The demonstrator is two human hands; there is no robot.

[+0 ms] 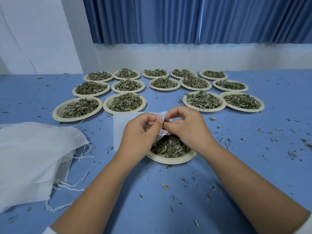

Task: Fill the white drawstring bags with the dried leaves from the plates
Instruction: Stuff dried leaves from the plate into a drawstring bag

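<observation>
Blue table [155, 208] under my hands: left hand [140, 132] and right hand [187, 127], fingers curled, both pinch the mouth of a flat white drawstring fabric bag [119, 127], directly above a cream paper plate [170, 160] of dried green leaves [168, 146]. 14 more full plates [106, 106] lie beyond.

Head-worn view; forward-down, close over table [253, 166]

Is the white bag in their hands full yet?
Seemingly empty: the bag lies flat, with no bulge. The left hand and right hand pinch its mouth above a plate of leaves.
</observation>
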